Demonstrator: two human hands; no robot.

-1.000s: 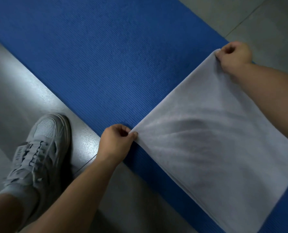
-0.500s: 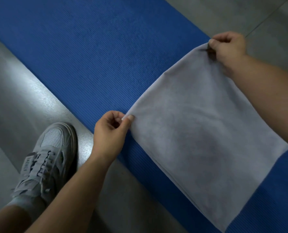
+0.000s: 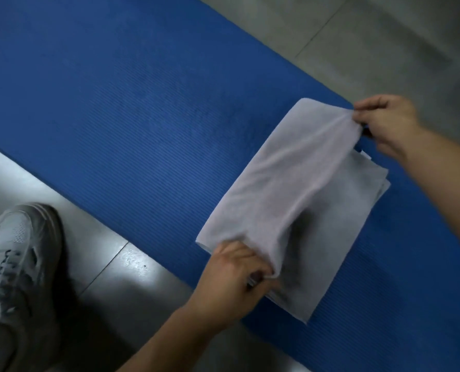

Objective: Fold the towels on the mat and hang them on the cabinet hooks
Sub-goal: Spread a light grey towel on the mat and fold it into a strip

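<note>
Head view. A grey towel (image 3: 290, 200) lies on the blue mat (image 3: 116, 103) towards the mat's right-hand end, stretched between the person's two hands. The left hand (image 3: 231, 275) grips the near corner of the top layer, its fingers curled under the cloth so that the fabric drapes over the fingertips. The right hand (image 3: 384, 122) pinches the far corner, the cloth gathered into a small bunch just beneath its curled fingers (image 3: 368, 103). Between the two grips the top layer rises as a soft ridge, while the lower layers lie flat on the mat and fan slightly apart at the far end, just beside the right wrist. The step in hand appears to be a further fold. It is best done with the held edge kept taut and both corners lowered together onto the matching edge below, the fanned layers being squared first and the ridge then smoothed flat. A grey shoe (image 3: 16, 251) rests on the floor (image 3: 357, 30) beside the mat. No cabinet hooks are in view.
</note>
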